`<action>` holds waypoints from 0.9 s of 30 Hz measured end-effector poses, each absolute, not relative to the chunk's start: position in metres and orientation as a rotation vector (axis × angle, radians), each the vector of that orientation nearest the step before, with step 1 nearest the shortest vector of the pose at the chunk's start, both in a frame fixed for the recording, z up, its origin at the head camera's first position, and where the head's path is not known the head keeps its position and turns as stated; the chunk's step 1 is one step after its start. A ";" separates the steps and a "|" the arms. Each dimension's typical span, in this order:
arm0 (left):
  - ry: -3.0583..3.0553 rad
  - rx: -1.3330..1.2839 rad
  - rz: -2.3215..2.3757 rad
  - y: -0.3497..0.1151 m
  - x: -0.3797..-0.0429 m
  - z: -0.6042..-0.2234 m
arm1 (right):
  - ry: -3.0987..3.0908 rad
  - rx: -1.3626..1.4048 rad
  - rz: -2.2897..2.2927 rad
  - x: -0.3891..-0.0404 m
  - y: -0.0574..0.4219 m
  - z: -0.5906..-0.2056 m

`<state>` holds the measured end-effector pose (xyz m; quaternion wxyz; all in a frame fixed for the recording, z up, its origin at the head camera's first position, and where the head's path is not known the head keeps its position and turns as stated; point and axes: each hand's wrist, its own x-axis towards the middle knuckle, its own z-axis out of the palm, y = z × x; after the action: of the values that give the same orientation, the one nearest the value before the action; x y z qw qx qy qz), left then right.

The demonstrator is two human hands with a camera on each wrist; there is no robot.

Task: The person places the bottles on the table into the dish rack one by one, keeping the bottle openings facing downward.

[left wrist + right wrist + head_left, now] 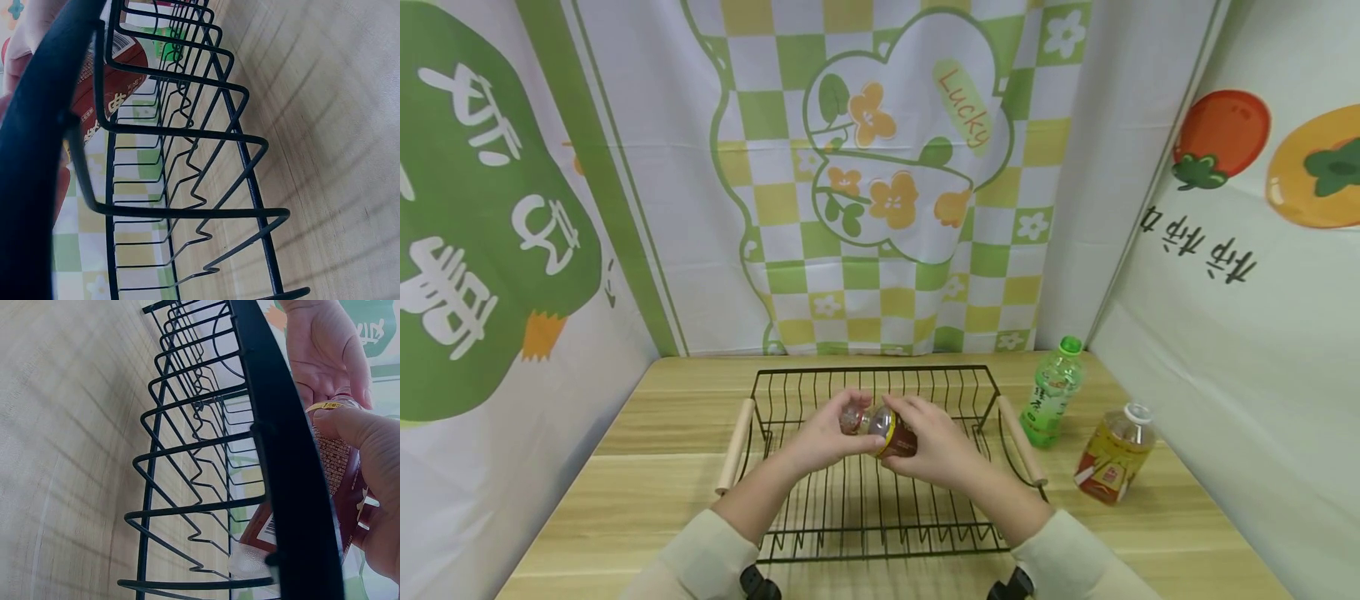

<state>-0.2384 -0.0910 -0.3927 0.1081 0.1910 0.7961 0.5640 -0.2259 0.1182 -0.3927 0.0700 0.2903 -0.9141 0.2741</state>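
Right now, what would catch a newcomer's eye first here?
The eye likely lands on a maroon bottle that the left grip and right grip hold over the rack. To the rack's right stand a green bottle and a yellow-labelled bottle. Behind hangs the "Lucky" curtain.

The person's forearms [763, 496] slant inward from the bottom edge, wrists [796, 461] well apart; just below centre, left hand [826, 435] and right hand [938, 443] face each other, fingers [854, 397] curled.

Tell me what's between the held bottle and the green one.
Head view: the right hand, part of the wire rack and its right wooden handle lie between the held bottle and green bottle.
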 end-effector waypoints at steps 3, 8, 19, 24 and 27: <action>2.344 0.580 1.634 -0.091 -0.238 -0.393 | -2.761 0.882 0.781 -0.226 0.117 -0.394; 2.402 0.590 1.564 -0.092 -0.239 -0.396 | -2.777 0.905 0.730 -0.226 0.115 -0.395; 2.461 0.581 1.526 -0.091 -0.239 -0.402 | -2.791 0.917 0.728 -0.225 0.112 -0.396; 2.481 0.525 1.576 -0.094 -0.239 -0.403 | -2.782 0.831 0.791 -0.225 0.114 -0.395; 2.487 0.453 1.629 -0.097 -0.239 -0.402 | -2.765 0.742 0.849 -0.226 0.118 -0.394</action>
<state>-0.2385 -0.0971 -0.4023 0.0672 0.1501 0.8250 0.5406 -0.2259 0.1181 -0.3940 0.0776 0.2476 -0.9232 0.2836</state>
